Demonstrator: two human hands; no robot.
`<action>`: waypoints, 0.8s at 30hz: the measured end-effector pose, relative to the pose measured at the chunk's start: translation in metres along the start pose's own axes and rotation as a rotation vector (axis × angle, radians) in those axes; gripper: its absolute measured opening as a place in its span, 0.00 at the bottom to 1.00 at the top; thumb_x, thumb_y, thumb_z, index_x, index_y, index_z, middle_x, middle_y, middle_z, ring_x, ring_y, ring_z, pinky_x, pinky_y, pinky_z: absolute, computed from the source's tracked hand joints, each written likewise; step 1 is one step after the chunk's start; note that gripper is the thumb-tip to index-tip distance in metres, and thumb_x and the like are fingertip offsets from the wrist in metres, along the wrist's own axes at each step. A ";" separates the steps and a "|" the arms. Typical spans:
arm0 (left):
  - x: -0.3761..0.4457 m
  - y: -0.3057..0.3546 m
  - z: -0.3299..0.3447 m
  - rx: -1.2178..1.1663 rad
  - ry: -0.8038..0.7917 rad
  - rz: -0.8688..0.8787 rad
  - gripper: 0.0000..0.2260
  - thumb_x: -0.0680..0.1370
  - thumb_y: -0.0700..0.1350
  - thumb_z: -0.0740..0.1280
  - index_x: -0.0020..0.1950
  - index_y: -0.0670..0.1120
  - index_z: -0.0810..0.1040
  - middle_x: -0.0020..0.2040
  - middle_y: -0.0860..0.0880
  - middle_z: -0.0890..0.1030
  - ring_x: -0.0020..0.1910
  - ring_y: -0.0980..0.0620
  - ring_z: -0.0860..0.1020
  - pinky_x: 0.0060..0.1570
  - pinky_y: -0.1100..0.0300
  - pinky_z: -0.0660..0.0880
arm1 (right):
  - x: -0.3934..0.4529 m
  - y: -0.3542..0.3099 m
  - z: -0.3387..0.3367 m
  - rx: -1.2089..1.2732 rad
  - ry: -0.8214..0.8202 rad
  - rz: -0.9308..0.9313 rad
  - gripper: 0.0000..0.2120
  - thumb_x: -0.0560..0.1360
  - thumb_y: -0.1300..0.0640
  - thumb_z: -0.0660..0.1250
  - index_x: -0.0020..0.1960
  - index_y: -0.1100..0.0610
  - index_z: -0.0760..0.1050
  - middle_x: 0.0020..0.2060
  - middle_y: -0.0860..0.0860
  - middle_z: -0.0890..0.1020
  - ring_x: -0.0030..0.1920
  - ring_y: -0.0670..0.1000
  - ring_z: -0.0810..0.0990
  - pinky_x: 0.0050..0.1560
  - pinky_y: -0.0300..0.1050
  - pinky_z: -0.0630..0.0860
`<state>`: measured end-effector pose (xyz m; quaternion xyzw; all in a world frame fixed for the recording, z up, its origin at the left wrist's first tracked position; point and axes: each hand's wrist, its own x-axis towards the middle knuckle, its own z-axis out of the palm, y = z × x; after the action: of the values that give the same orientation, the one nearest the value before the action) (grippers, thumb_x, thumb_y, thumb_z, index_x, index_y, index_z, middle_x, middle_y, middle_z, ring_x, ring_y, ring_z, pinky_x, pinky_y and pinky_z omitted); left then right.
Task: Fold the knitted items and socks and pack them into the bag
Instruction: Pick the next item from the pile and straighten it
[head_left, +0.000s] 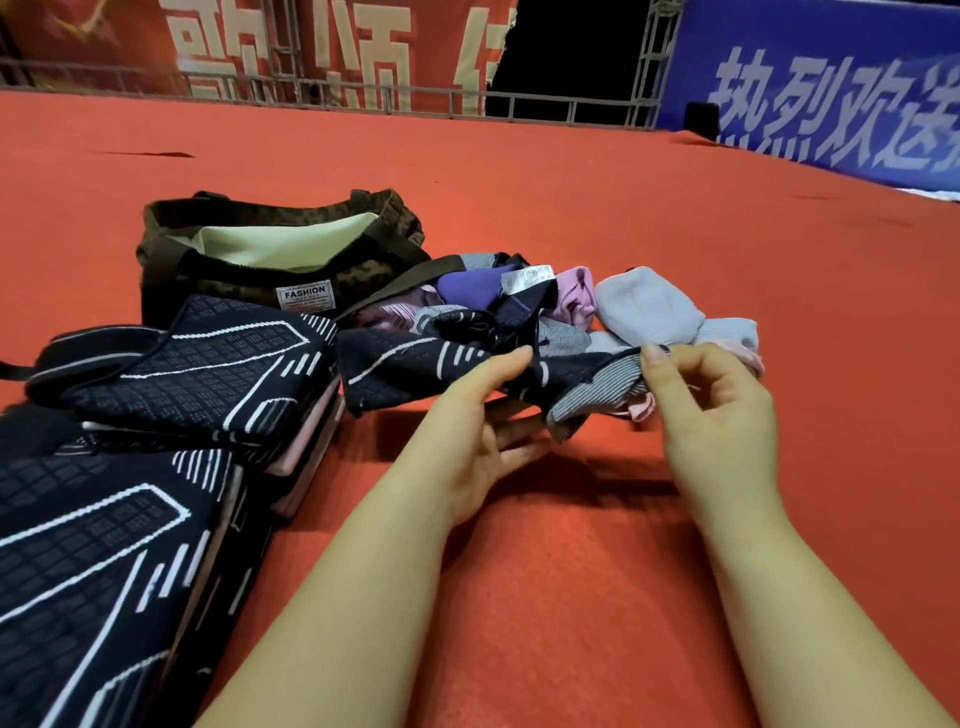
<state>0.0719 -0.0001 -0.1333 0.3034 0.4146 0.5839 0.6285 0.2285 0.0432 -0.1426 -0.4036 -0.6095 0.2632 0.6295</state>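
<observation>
folded dark white-lined knits (104, 545) lie nearest; left hand (467, 431) and right hand (711, 415) pinch a matching knitted piece (415, 364).

- Single view, head-worn; no second view to overlap with.
- Faces forward and down over both forearms onto the red carpet (571, 571).
- Close range: hands (483, 426) fill lower centre; pile of socks (519, 317) and bag (249, 260) just beyond.
- Wide-angle: banners (831, 104) and railing (415, 98) show along the top edge, far off.
</observation>
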 end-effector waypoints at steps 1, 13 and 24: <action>-0.002 0.000 0.001 0.050 -0.034 0.020 0.12 0.63 0.51 0.70 0.45 0.51 0.81 0.49 0.48 0.83 0.47 0.48 0.81 0.51 0.53 0.77 | 0.001 0.001 0.000 0.034 -0.005 0.035 0.13 0.74 0.51 0.69 0.36 0.58 0.72 0.29 0.42 0.76 0.32 0.40 0.71 0.37 0.31 0.69; -0.067 -0.007 0.012 0.466 -0.169 -0.029 0.04 0.77 0.38 0.65 0.51 0.41 0.72 0.42 0.44 0.76 0.33 0.58 0.75 0.34 0.68 0.69 | -0.048 -0.052 -0.032 0.123 -0.034 0.212 0.07 0.76 0.52 0.66 0.50 0.55 0.79 0.35 0.44 0.81 0.37 0.40 0.78 0.42 0.33 0.73; -0.179 -0.028 0.019 0.271 -0.035 0.020 0.06 0.78 0.39 0.65 0.45 0.46 0.81 0.38 0.51 0.83 0.32 0.60 0.79 0.31 0.71 0.73 | -0.144 -0.119 -0.072 -0.018 -0.243 0.167 0.06 0.73 0.62 0.69 0.41 0.52 0.80 0.34 0.42 0.84 0.34 0.38 0.79 0.37 0.29 0.73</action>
<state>0.1063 -0.1784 -0.1184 0.3998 0.4756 0.5234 0.5831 0.2627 -0.1529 -0.1189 -0.4237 -0.6476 0.3563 0.5235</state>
